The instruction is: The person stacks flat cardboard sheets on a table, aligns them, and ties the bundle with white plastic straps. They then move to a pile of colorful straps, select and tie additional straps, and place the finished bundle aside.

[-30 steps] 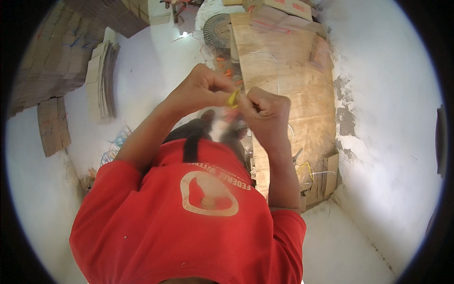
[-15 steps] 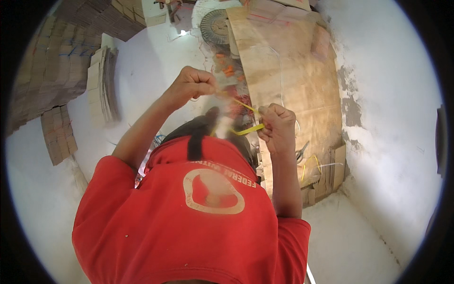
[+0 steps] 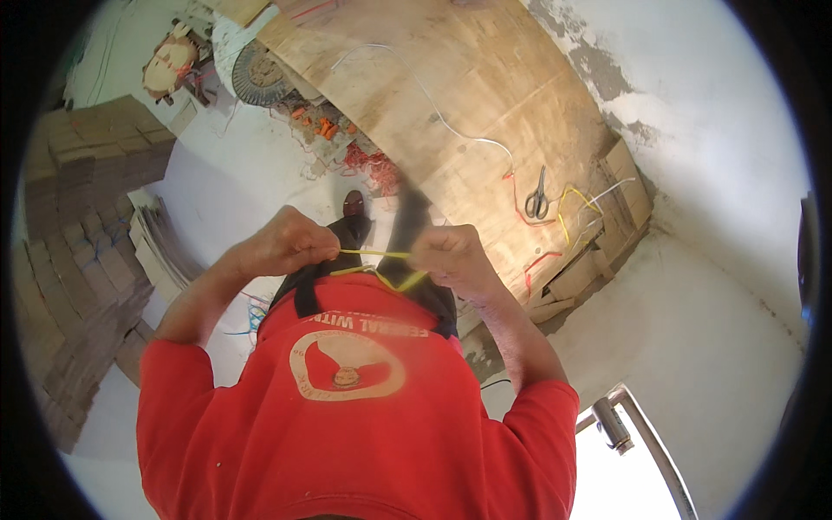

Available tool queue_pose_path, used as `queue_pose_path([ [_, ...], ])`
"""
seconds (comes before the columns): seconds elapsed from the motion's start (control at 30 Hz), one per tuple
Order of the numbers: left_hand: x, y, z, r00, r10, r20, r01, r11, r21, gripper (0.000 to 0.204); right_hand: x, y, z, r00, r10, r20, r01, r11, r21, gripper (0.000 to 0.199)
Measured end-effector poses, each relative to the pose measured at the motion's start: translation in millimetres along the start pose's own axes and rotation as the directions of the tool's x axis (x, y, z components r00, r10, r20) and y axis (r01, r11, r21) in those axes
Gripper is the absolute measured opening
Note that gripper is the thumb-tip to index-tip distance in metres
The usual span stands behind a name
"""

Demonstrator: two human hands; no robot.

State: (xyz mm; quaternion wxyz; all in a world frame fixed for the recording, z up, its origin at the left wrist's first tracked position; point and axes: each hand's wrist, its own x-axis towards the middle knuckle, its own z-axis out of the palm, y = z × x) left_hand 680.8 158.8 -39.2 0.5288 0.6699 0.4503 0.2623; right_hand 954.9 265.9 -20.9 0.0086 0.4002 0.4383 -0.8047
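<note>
A thin yellow strap [image 3: 374, 253] runs taut between my two hands, in front of my waist. My left hand [image 3: 290, 244] pinches one end of that stretch. Closed around the other part is my right hand [image 3: 455, 262], its fingers slightly blurred. A loose length of the same strap hangs below in a bent loop against my red shirt. To the right, scissors [image 3: 537, 199] with dark handles lie on the wooden table [image 3: 468, 78], apart from my hands. Beside them are a loose yellow strap [image 3: 565, 217] and red strap pieces [image 3: 543, 260].
Stacks of flat brown cardboard [image 3: 87, 217] stand at the left. Orange and red scraps [image 3: 373, 165] litter the floor beside the table's edge, near a round ribbed dark object [image 3: 258, 76]. A white cord [image 3: 433, 108] snakes across the table. A white wall [image 3: 711, 130] rises at the right.
My view has turned toward the right, bringing the scissors and more tabletop into sight. My hands have come lower and level with each other, still holding the yellow strap.
</note>
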Motion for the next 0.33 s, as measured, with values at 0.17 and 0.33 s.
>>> queue_pose_path([
  [0.17, 32.2, -64.2, -40.4, 0.96, -0.228, -0.162, 0.231, 0.973, 0.002, 0.011, -5.9, 4.3, -143.2, 0.82, -0.092, -0.565, 0.035, 0.993, -0.111, 0.01],
  [0.33, 94.6, -84.6, -144.3, 0.888, -0.296, -0.351, 0.445, 0.743, 0.5, 0.016, -2.4, 67.0, -321.7, 0.604, -0.436, -0.667, -0.081, 0.799, -0.596, 0.017],
])
